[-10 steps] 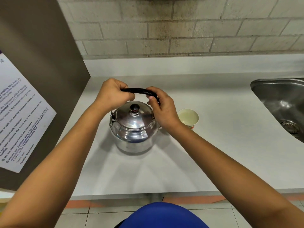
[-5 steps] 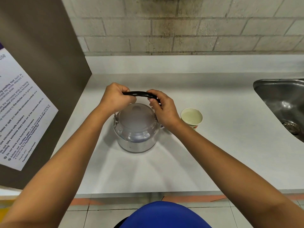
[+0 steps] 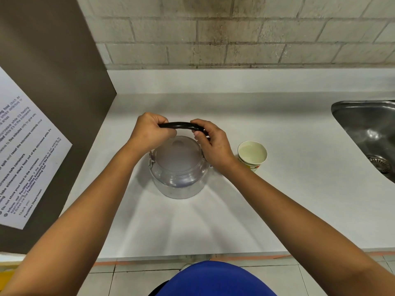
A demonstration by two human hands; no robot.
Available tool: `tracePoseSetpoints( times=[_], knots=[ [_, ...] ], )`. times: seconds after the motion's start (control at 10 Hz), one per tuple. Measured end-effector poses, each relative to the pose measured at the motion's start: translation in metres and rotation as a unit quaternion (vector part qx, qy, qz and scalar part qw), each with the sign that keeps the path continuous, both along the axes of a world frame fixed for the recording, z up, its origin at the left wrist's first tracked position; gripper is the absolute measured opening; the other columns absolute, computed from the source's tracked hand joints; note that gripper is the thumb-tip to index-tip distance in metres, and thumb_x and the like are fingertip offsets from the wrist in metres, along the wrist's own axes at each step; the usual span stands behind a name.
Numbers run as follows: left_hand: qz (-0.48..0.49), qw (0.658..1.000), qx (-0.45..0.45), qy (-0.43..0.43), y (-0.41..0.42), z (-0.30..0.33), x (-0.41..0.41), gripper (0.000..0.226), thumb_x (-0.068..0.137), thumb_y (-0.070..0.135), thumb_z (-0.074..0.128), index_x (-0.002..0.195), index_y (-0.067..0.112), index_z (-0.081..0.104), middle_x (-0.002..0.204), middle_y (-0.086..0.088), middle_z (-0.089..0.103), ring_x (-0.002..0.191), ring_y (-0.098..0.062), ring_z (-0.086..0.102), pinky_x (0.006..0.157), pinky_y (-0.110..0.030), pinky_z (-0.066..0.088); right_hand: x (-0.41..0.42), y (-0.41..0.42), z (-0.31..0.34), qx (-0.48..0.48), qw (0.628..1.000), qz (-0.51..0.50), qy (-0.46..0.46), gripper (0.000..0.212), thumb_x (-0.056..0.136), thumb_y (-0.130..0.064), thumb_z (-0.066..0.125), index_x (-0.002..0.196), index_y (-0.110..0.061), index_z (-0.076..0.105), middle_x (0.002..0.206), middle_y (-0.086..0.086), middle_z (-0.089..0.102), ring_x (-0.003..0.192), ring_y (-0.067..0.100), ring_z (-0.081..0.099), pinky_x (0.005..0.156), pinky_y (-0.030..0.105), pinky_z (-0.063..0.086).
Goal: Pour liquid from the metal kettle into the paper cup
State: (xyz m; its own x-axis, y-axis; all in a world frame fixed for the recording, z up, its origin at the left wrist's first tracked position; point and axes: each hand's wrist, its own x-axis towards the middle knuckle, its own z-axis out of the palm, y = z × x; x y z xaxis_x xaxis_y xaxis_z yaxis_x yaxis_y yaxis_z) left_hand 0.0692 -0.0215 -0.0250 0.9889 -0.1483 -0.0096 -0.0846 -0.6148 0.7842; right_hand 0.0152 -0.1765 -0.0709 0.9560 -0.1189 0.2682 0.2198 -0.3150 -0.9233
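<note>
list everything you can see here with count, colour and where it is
metal kettle: 1, silver, fogged over, black handle, on the counter at centre
paper cup: 1, pale with printed side, holding pale liquid, right of the kettle
counter: 1, light grey, across the middle
sink: 1, steel, far right
notice sheet: 1, white with dark text, on the brown panel at left
brick wall: 1, beige, at the back
floor tiles: pale, along the bottom edge
left hand: 1, grip closed on the handle's left end
right hand: 1, grip closed on the handle's right end
</note>
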Motion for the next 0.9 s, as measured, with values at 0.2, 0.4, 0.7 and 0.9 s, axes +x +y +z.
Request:
tracePoseSetpoints(
  times=[0.2,0.4,0.7,0.9],
  knots=[
    [0.000,1.000,0.002,-0.028,0.002,-0.007,-0.001,0.036,0.064,0.003,0.067,0.040,0.022,0.049,0.027,0.015,0.043,0.030,0.001,0.039,0.032,-0.005,0.025,0.000,0.001,-0.003,-0.005,1.000,-0.001,-0.015,0.028,0.090,-0.005,0.050,0.116,-0.008,0.057,0.107,0.003,0.059,0.100,0.015,0.054,0.092,0.030,0.046],
    [-0.002,0.998,0.008,-0.068,0.003,-0.013,-0.001,0.032,0.066,0.006,0.066,0.044,0.024,0.051,0.043,0.004,0.045,0.042,-0.010,0.040,0.039,-0.011,0.032,0.001,0.002,-0.007,-0.016,0.999,-0.011,-0.028,0.028,0.090,-0.006,0.050,0.117,-0.008,0.056,0.107,0.002,0.059,0.099,0.012,0.054,0.087,0.014,0.043],
    [-0.117,0.984,-0.065,-0.121,0.016,-0.012,-0.009,0.028,0.073,0.006,0.069,0.094,0.024,0.066,0.088,0.011,0.065,0.084,-0.007,0.061,0.076,-0.009,0.047,0.000,0.004,-0.005,-0.073,0.997,-0.027,-0.028,0.032,0.086,-0.008,0.054,0.119,-0.011,0.055,0.110,0.007,0.059,0.094,0.008,0.052,0.079,0.001,0.039],
    [-0.116,0.977,-0.045,-0.176,0.008,0.007,-0.012,0.027,0.081,0.023,0.065,0.108,0.023,0.066,0.105,0.010,0.061,0.091,-0.009,0.056,0.070,0.006,0.033,-0.007,0.001,0.011,-0.154,0.987,-0.027,-0.025,0.043,0.082,-0.021,0.057,0.124,-0.016,0.051,0.122,0.008,0.055,0.106,0.017,0.053,0.089,0.022,0.041]
  ],
)
